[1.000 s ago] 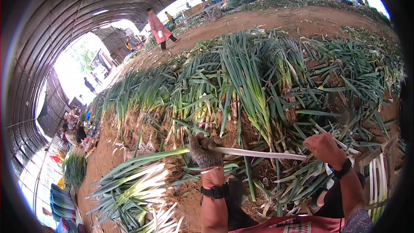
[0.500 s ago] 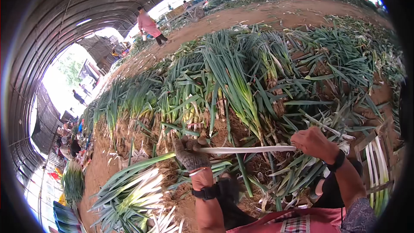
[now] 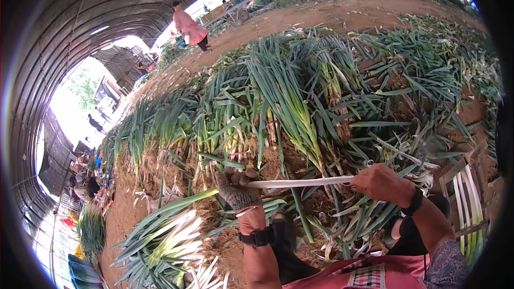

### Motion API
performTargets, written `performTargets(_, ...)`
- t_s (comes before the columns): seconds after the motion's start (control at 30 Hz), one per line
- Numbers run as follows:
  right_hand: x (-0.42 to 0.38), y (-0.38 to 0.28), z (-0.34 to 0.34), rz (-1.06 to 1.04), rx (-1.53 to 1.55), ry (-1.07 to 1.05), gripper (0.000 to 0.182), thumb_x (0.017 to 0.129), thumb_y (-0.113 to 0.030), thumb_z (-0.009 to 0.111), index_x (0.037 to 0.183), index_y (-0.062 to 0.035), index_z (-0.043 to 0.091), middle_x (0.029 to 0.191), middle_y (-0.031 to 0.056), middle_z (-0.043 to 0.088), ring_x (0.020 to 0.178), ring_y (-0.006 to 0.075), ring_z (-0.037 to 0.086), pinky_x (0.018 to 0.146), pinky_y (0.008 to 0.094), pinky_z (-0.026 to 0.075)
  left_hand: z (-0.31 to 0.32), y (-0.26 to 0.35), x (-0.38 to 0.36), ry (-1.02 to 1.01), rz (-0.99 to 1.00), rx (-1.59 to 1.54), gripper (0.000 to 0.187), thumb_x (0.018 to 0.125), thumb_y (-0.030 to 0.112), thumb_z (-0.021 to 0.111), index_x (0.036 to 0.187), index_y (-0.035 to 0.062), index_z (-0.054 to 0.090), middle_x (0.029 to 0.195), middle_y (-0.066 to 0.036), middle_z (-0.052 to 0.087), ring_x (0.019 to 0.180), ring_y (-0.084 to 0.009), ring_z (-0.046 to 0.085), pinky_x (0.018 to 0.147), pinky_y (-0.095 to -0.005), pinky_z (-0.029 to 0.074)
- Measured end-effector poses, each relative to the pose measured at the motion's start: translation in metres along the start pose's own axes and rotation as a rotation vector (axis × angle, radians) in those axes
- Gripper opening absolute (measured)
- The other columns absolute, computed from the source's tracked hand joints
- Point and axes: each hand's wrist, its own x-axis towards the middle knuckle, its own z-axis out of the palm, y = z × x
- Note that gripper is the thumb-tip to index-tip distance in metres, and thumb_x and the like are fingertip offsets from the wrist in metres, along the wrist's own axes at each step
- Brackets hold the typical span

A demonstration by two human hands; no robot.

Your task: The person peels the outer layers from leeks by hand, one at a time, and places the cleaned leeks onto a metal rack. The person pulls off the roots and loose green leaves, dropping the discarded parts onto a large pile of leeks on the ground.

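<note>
A long green onion (image 3: 302,183) lies nearly level in front of me, its white shank between my two hands and its green leaves trailing out to the left. My left hand (image 3: 236,191), in a dirty grey glove, is closed round it near where the green begins. My bare right hand (image 3: 381,183) is closed at the white end, hiding its tip. Just left of and below my left hand rests a pile of green onions with clean white shanks (image 3: 179,235). Beyond both hands lie unpeeled green onions (image 3: 292,107) with brown, soil-covered roots.
A wooden frame (image 3: 471,231) with white-and-green stalks stands at the right edge. Loose leaves (image 3: 369,219) litter the ground near my knees. A person in pink (image 3: 188,25) walks far back, carrying a white container. An upright bundle (image 3: 91,230) stands at the left.
My right hand has shifted a little to the left, toward my left hand, which keeps its hold on the green onion. The person in pink has moved slightly.
</note>
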Motion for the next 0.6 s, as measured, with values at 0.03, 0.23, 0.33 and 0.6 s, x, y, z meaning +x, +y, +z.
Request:
performTargets(0.03, -0.001, -0.002, 0.001, -0.005, 0.009, -0.008, 0.005, 0.075, -0.015, 0.056, 0.075, -0.0096, 0.056, 0.064, 0.0061, 0.056, 0.056, 0.0252, 0.059, 0.048, 0.0357, 0.047, 0.0, -0.001, -0.001, -0.026, -0.012, -0.019, 0.029, 0.083, 0.035, 0.056, 0.069, 0.0094, 0.058, 0.046, 0.004, 0.038, 0.041, -0.0111, 0.038, 0.042, -0.0258, 0.037)
performTargets(0.23, -0.005, -0.013, 0.022, -0.045, 0.1, -0.043, 0.004, 0.073, -0.013, 0.055, 0.072, -0.0103, 0.053, 0.062, 0.0056, 0.055, 0.053, 0.0246, 0.059, 0.046, 0.0362, 0.047, -0.002, -0.004, -0.003, -0.01, -0.053, 0.015, 0.028, 0.083, 0.034, 0.057, 0.069, 0.0094, 0.058, 0.047, 0.005, 0.039, 0.041, -0.0104, 0.038, 0.043, -0.0259, 0.038)
performTargets(0.33, -0.001, -0.022, 0.023, -0.131, -0.028, -0.189, 0.004, 0.072, -0.01, 0.054, 0.069, -0.0105, 0.052, 0.063, 0.0049, 0.055, 0.056, 0.0232, 0.06, 0.048, 0.0345, 0.048, 0.007, -0.01, -0.001, -0.018, -0.02, 0.005, 0.029, 0.084, 0.034, 0.056, 0.07, 0.0094, 0.06, 0.047, 0.005, 0.04, 0.04, -0.0098, 0.038, 0.044, -0.0249, 0.04)
performTargets(0.6, -0.004, -0.022, 0.03, -0.119, 0.223, -0.16, 0.014, 0.078, -0.018, 0.057, 0.074, -0.0065, 0.05, 0.065, 0.0084, 0.054, 0.058, 0.0288, 0.059, 0.051, 0.0382, 0.046, 0.03, -0.02, -0.022, 0.028, -0.028, 0.009, 0.029, 0.089, 0.032, 0.051, 0.07, 0.0105, 0.055, 0.052, 0.003, 0.046, 0.039, -0.0093, 0.039, 0.036, -0.0203, 0.036)
